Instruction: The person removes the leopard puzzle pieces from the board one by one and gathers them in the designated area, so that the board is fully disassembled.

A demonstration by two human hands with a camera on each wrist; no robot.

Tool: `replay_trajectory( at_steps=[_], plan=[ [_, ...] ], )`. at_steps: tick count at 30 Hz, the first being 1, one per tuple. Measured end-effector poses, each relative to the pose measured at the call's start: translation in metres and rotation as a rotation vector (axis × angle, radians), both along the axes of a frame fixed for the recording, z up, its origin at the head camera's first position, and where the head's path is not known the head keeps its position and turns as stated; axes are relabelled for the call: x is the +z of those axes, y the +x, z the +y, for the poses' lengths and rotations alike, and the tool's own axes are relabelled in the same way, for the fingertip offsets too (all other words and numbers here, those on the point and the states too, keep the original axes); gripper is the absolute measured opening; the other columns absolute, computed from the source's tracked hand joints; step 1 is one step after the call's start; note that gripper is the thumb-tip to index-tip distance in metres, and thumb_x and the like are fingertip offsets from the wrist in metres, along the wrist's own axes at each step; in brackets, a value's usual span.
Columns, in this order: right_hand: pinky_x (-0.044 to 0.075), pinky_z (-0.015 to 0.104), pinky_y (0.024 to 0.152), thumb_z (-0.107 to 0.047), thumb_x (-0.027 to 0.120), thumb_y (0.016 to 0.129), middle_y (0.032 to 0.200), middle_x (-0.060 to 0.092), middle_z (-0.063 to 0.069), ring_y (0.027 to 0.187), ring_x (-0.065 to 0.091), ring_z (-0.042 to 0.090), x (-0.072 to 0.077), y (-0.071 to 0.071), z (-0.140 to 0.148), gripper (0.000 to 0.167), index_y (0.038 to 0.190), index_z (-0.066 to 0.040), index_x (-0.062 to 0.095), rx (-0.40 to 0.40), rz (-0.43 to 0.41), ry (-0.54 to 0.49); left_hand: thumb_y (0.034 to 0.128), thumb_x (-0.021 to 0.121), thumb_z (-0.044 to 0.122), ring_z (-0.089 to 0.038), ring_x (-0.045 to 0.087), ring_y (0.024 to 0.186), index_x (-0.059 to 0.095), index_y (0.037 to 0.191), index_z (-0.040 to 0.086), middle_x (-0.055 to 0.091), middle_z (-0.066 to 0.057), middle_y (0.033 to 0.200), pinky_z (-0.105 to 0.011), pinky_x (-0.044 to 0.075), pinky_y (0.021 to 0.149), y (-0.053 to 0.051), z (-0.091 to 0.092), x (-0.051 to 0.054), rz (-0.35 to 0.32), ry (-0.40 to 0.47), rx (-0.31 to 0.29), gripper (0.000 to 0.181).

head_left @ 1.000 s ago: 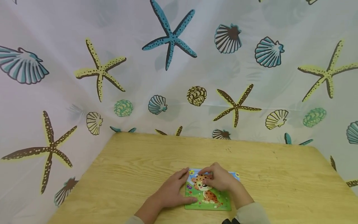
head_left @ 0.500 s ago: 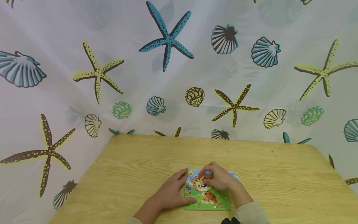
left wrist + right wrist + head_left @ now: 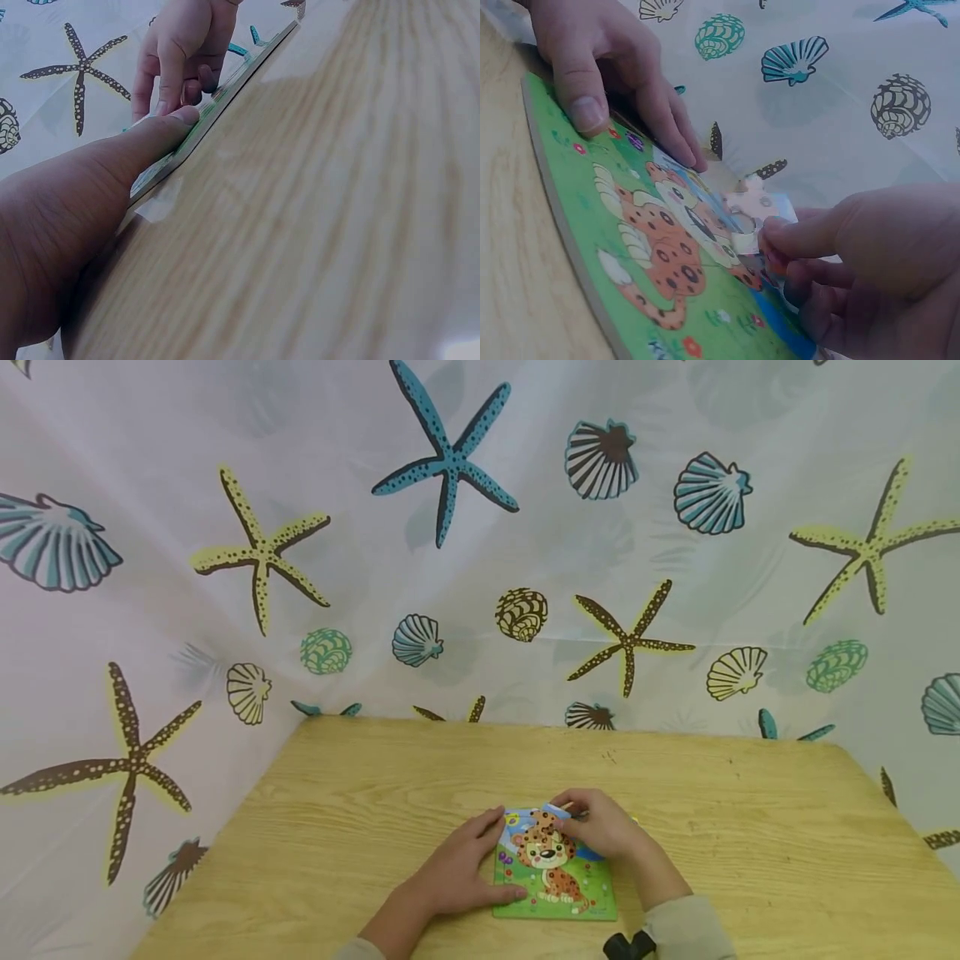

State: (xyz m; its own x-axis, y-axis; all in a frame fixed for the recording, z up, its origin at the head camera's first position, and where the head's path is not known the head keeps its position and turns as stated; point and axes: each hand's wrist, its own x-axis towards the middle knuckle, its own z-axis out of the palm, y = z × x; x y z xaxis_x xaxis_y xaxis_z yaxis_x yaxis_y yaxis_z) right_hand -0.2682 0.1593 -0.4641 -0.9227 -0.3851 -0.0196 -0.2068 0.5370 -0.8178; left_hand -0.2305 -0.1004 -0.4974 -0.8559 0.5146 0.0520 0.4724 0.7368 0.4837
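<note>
A flat picture puzzle [image 3: 555,893] with a spotted leopard cub on green grass lies on the table. My right hand [image 3: 607,827] pinches a puzzle piece [image 3: 553,812] between thumb and fingers, raised at the puzzle's upper edge; the right wrist view shows this piece [image 3: 751,206] tilted up above the board. My left hand [image 3: 459,870] rests along the puzzle's left side, thumb on its lower left part and fingers at the upper left corner. In the left wrist view the left thumb [image 3: 161,135] presses on the board's edge.
The light wooden table [image 3: 390,777] extends around the puzzle on all sides. Behind and beside it hangs a whitish cloth [image 3: 525,543] printed with starfish and shells. A black object [image 3: 628,946] sits by the right sleeve at the bottom.
My right hand has lifted a piece off the puzzle's upper part and shifted slightly to the right and up. My left hand has stayed in place.
</note>
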Motion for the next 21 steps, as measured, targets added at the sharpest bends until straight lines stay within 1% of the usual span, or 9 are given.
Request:
replay_trajectory(
  at_steps=[2,4,7,9,10,12,16,17,21],
  plan=[
    [0.054,0.032,0.07,-0.013,0.064,0.099,0.098,0.069,0.011,0.082,0.067,0.019,0.003,0.0,0.005,0.028,0.125,-0.005,0.064,0.019,-0.033,-0.038,0.0781,0.063,0.079,-0.032,0.024,0.153,0.03,0.157,0.007,0.022,-0.006,0.167,-0.054,0.03,0.12,-0.001,0.001,-0.001,-0.005,-0.001,0.004,0.112],
    [0.056,0.034,0.072,-0.013,0.063,0.099,0.096,0.068,0.013,0.083,0.068,0.022,0.006,-0.001,0.011,0.032,0.128,-0.002,0.06,0.042,-0.061,-0.082,0.0775,0.062,0.08,-0.03,0.023,0.153,0.029,0.157,0.008,0.022,-0.004,0.167,-0.053,0.03,0.12,-0.002,0.001,-0.002,-0.01,-0.001,0.007,0.113],
    [0.057,0.038,0.076,-0.015,0.064,0.099,0.097,0.069,0.015,0.085,0.069,0.027,0.011,0.0,0.022,0.032,0.127,0.0,0.059,0.061,-0.084,-0.127,0.0767,0.062,0.081,-0.029,0.022,0.153,0.028,0.158,0.009,0.021,-0.002,0.167,-0.052,0.03,0.121,-0.002,0.001,-0.005,-0.01,-0.003,0.008,0.113],
    [0.057,0.038,0.077,-0.015,0.064,0.099,0.096,0.069,0.015,0.086,0.069,0.028,0.013,0.0,0.031,0.03,0.124,0.001,0.06,0.064,-0.088,-0.134,0.0766,0.062,0.081,-0.028,0.022,0.154,0.028,0.158,0.009,0.021,-0.002,0.167,-0.052,0.03,0.121,-0.002,0.001,-0.005,-0.009,0.0,0.004,0.114],
    [0.056,0.037,0.074,-0.016,0.064,0.099,0.096,0.07,0.015,0.084,0.068,0.027,0.014,-0.001,0.035,0.029,0.123,0.0,0.062,0.06,-0.091,-0.133,0.0766,0.062,0.081,-0.028,0.022,0.154,0.028,0.158,0.009,0.021,-0.002,0.168,-0.052,0.03,0.121,-0.002,0.001,-0.005,-0.009,-0.001,0.003,0.114],
    [0.052,0.033,0.065,-0.016,0.064,0.099,0.094,0.07,0.014,0.075,0.064,0.023,0.015,-0.002,0.044,0.027,0.121,0.0,0.064,0.042,-0.104,-0.133,0.0772,0.062,0.081,-0.028,0.022,0.154,0.028,0.158,0.009,0.02,-0.002,0.168,-0.052,0.03,0.12,-0.002,0.0,-0.005,-0.012,-0.001,0.001,0.113],
    [0.047,0.03,0.055,-0.016,0.063,0.1,0.088,0.07,0.014,0.065,0.055,0.019,0.015,-0.004,0.063,0.028,0.123,0.0,0.064,0.003,-0.149,-0.159,0.0782,0.061,0.08,-0.029,0.021,0.154,0.027,0.158,0.009,0.02,-0.002,0.168,-0.053,0.03,0.12,-0.001,0.0,-0.002,-0.02,0.004,-0.003,0.112],
    [0.048,0.03,0.056,-0.015,0.062,0.1,0.088,0.069,0.014,0.064,0.056,0.019,0.015,-0.004,0.067,0.029,0.124,0.001,0.064,-0.006,-0.159,-0.166,0.0785,0.062,0.079,-0.029,0.021,0.154,0.027,0.158,0.008,0.02,-0.003,0.168,-0.054,0.03,0.12,0.0,0.0,-0.002,-0.02,0.006,-0.005,0.112],
    [0.058,0.032,0.066,-0.014,0.061,0.1,0.092,0.068,0.01,0.072,0.064,0.019,0.015,-0.003,0.081,0.03,0.126,0.003,0.063,-0.053,-0.197,-0.191,0.0791,0.063,0.078,-0.031,0.021,0.154,0.028,0.157,0.007,0.02,-0.005,0.168,-0.054,0.029,0.12,0.0,0.001,0.0,-0.013,0.007,-0.011,0.111]
  ],
)
